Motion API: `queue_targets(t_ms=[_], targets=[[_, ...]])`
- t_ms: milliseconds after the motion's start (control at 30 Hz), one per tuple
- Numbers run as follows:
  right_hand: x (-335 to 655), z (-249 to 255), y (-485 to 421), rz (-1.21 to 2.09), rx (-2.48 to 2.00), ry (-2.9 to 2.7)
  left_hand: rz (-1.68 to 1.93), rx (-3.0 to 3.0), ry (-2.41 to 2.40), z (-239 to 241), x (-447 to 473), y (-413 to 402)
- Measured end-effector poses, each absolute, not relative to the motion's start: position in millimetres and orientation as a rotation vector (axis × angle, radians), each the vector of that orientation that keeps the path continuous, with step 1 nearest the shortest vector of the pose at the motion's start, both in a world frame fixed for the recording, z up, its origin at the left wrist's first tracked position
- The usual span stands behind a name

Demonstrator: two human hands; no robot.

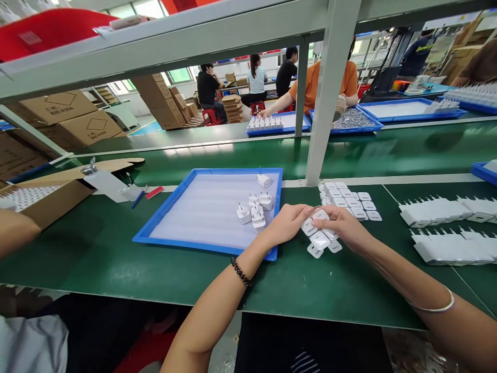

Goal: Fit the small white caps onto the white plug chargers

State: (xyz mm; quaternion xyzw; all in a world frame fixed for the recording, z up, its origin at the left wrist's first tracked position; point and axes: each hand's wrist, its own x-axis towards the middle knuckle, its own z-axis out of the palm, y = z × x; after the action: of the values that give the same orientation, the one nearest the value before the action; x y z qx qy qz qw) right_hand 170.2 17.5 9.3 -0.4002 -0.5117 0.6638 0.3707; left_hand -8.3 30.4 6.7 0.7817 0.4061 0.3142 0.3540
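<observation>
Close together over the green bench, my left hand [289,221] and my right hand [344,227] hold a small cluster of white square chargers [320,240] between them. My left fingers press against the cluster's left and far side, and my right thumb lies across its top. The palms and far fingertips are hidden. Just beyond my hands lies a group of white chargers [345,199] with their flat faces up. Left of my left hand is a blue-rimmed tray [166,240] with a white lining, holding several white plug chargers [257,212], most with their pins up.
Rows of white chargers [446,211] lie at the right. A white post [322,103] rises beyond my hands to a shelf. At left are an open carton [54,204], a blue pen [139,199] and another person's arm [15,233]. A co-worker in orange [310,85] sits opposite.
</observation>
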Motion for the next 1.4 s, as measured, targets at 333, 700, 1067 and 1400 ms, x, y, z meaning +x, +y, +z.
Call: queue_targets(t_ms=[333, 700, 1067, 1400], targets=[[168, 1, 14, 1.79, -1.079, -1.238, 0.831, 2.127, 1.349, 12, -12, 31], [169, -3, 18, 1.814, -0.974, -1.246, 0.677, 2.255, 1.62, 15, 3, 15], [176, 10, 17, 2.006, -0.927, -1.185, 1.233, 1.829, 1.129, 15, -10, 27], [166, -4, 17, 1.905, -0.878, -1.082, 1.429, 2.745, 1.484, 10, -8, 18]])
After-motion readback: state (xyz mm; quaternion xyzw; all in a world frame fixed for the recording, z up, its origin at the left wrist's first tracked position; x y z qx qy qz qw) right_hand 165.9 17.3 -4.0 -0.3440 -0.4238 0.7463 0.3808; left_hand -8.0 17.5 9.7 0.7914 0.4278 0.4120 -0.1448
